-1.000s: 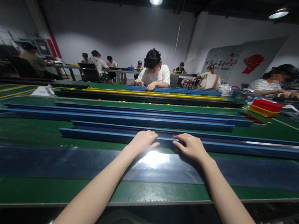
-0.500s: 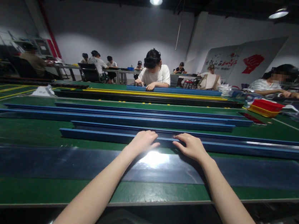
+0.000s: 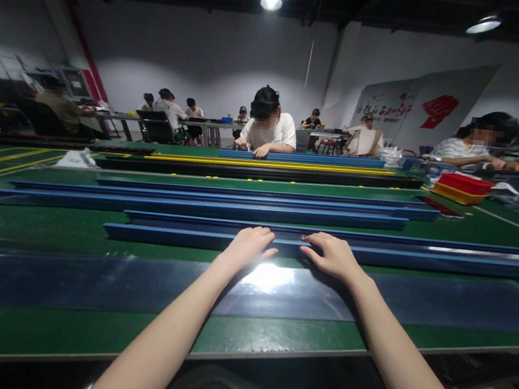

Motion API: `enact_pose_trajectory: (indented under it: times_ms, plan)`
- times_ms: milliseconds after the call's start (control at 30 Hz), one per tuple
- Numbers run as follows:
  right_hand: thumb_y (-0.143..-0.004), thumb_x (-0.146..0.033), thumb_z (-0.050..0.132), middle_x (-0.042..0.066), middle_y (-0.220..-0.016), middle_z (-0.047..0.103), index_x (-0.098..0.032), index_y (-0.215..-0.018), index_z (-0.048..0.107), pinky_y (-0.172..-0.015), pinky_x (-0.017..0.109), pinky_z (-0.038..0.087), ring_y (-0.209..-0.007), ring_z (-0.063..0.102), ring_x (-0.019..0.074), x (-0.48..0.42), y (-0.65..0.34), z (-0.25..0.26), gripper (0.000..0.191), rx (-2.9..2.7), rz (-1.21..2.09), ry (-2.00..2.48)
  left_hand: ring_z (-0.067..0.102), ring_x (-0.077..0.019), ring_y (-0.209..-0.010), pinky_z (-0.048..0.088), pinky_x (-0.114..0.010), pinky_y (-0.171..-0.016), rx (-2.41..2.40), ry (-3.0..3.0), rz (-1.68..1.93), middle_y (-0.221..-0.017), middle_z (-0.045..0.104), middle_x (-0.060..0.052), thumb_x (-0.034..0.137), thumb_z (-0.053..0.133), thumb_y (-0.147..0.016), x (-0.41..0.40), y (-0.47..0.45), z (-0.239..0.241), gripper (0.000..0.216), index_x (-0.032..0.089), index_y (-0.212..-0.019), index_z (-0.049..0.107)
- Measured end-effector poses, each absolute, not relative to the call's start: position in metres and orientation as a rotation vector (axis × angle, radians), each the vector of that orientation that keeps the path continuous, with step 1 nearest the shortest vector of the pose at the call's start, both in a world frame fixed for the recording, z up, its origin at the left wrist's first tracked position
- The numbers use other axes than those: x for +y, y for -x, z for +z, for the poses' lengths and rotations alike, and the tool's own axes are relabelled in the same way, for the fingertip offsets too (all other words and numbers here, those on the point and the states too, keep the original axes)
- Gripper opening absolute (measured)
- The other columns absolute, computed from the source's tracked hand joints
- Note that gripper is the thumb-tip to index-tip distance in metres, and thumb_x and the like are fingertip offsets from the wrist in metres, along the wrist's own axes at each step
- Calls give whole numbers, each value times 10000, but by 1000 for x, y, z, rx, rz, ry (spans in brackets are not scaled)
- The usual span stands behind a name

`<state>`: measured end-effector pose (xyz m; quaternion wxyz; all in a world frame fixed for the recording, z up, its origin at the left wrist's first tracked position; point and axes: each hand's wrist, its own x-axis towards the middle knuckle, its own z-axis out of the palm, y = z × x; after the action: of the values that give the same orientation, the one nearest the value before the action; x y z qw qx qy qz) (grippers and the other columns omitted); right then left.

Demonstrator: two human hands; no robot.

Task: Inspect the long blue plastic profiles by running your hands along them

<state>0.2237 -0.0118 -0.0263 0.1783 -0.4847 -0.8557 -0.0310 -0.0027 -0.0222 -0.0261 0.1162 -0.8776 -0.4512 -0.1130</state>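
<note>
A long blue U-shaped channel (image 3: 179,237) lies crosswise before me on the green table (image 3: 281,334). My left hand (image 3: 254,244) is curled over its front wall, fingertips towards the groove and thumb at the near side. A short gap to the right, my right hand (image 3: 328,251) grips the same wall in a like way, thumb pointing left. Both sets of fingertips are partly hidden by the hands themselves. Between the channel and the near table edge lies a clear plastic strip (image 3: 137,283), under my forearms, with a bright lamp reflection on it.
Farther back lie more blue channels (image 3: 202,204), then black strips (image 3: 290,173) and a yellow strip (image 3: 272,163). Red and yellow bins (image 3: 461,187) stand at the right. Across the table a co-worker (image 3: 271,130) handles another blue channel. A white object (image 3: 76,158) sits at the left.
</note>
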Motion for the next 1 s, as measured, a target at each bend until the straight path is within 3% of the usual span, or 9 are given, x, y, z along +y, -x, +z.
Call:
enact_pose_trajectory:
  times_ms: [1000]
  plan:
    - [-837, -423, 427, 50, -1076, 644, -211, -1044, 632, -813, 284, 433, -1002, 574, 193, -10, -224, -28, 360, -2414, -95, 1350, 580, -188, -922, 455, -294, -792, -1334, 2611, -385, -972, 645, -48, 370, 457, -848, -21, 4, -27, 240, 179, -924, 582]
